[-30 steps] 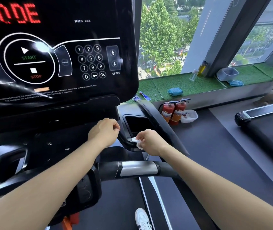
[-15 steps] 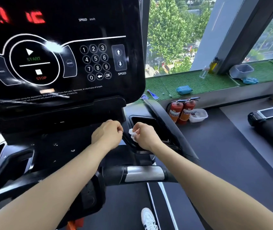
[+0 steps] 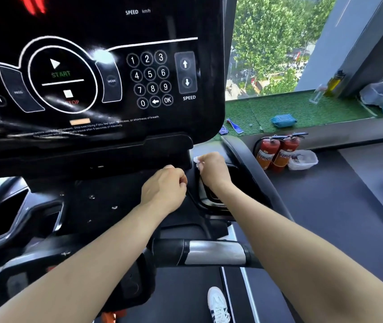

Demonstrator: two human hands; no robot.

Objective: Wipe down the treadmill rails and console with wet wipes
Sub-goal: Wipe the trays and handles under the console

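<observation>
The black treadmill console (image 3: 97, 75) fills the upper left, with a keypad and START/STOP ring. My right hand (image 3: 212, 170) grips a small white wet wipe (image 3: 196, 160) and presses it against the console base, just below the screen's lower right corner, at the inner edge of the right cup-holder recess (image 3: 211, 199). My left hand (image 3: 166, 188) rests beside it on the black panel, fingers curled, holding nothing that I can see. The right side rail (image 3: 251, 169) curves away behind my right hand. A silver-banded handlebar (image 3: 211, 254) crosses below my forearms.
A green turf ledge (image 3: 302, 113) under the window carries a blue wipe pack (image 3: 283, 120), bottles and a plastic tub (image 3: 381, 93). Two red fire extinguishers (image 3: 277, 151) and a white bag stand on the floor. My white shoe (image 3: 218, 305) is on the belt.
My right hand has carried the wipe from the front rim of the cup-holder recess up and left to the console base. My left hand has stayed in place. The camera has moved closer.
</observation>
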